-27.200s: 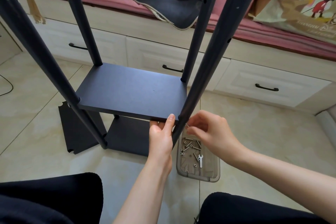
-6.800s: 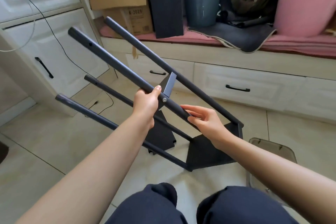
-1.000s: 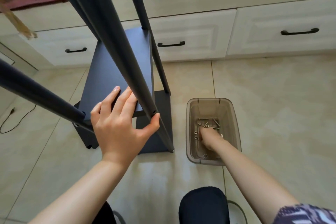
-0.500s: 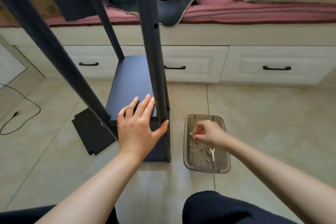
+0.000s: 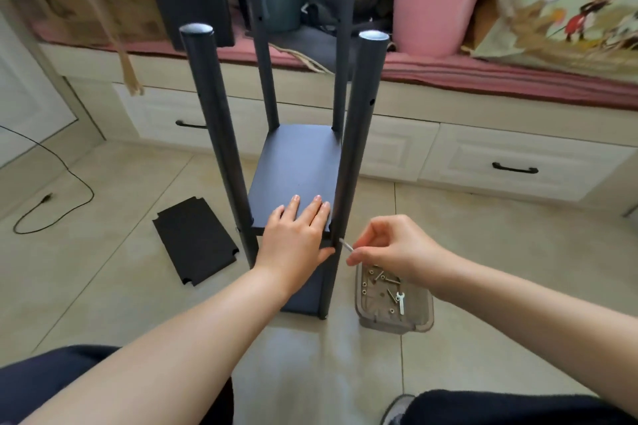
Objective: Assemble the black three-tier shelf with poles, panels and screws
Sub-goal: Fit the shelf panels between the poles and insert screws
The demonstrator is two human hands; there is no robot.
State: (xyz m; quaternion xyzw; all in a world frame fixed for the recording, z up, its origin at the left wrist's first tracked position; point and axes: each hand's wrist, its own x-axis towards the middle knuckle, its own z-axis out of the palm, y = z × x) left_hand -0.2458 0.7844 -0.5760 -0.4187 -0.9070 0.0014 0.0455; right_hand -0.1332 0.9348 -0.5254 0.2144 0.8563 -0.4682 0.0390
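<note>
The black shelf frame stands upright on the tiled floor, with several poles rising from it. Its middle panel [image 5: 297, 162] sits between the poles, above a bottom panel [image 5: 303, 297]. My left hand [image 5: 293, 238] lies flat on the middle panel's near edge, thumb under the edge by the near right pole [image 5: 355, 155]. My right hand [image 5: 390, 248] pinches a silver screw [image 5: 346, 246], its tip at that pole level with the panel. A loose black panel [image 5: 195, 240] lies flat on the floor to the left.
A clear plastic box [image 5: 393, 304] with several screws and a small wrench sits on the floor right of the frame. White drawers [image 5: 511, 162] line the back under a pink-cushioned bench with cardboard boxes, a bin and bags. A black cable [image 5: 51, 197] lies at left. My knees are at the bottom.
My right hand has lifted out of the plastic box with a screw and brought it to the near right pole. My left hand stays pressed on the middle panel. The camera has tilted up.
</note>
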